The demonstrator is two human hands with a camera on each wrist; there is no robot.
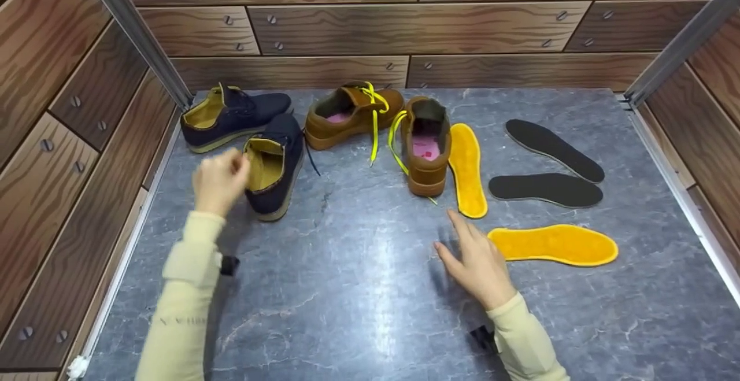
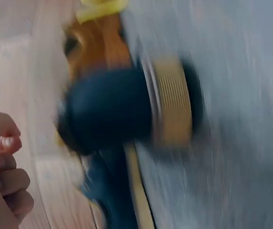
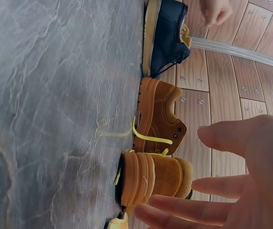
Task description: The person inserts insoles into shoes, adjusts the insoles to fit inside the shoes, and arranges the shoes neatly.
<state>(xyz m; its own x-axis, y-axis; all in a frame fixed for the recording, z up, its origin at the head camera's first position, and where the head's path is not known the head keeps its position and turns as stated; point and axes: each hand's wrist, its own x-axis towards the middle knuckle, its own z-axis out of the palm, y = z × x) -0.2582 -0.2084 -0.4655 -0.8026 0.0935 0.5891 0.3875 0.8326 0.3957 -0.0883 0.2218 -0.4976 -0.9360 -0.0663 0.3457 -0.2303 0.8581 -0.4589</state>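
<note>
My left hand (image 1: pixel 218 180), fingers curled with nothing seen in them, hangs beside the heel of the nearer navy shoe (image 1: pixel 276 167); the right wrist view shows that hand (image 3: pixel 216 10) raised above the floor, apart from the shoe. The left wrist view is blurred, with the curled fingers (image 2: pixel 13 183) at its left edge. My right hand (image 1: pixel 475 259) is spread, its fingers straight and holding nothing. It lies between the brown shoe (image 1: pixel 429 167) with yellow laces and the near yellow insole (image 1: pixel 555 244). Another yellow insole (image 1: pixel 469 173) lies beside that shoe.
A second navy shoe (image 1: pixel 272 104) and a second brown shoe (image 1: pixel 358 116) stand at the back. Two black insoles (image 1: pixel 546 190) lie at the right on the grey marbled surface (image 1: pixel 335 300). Wood-patterned walls (image 1: pixel 335 28) enclose the back and sides.
</note>
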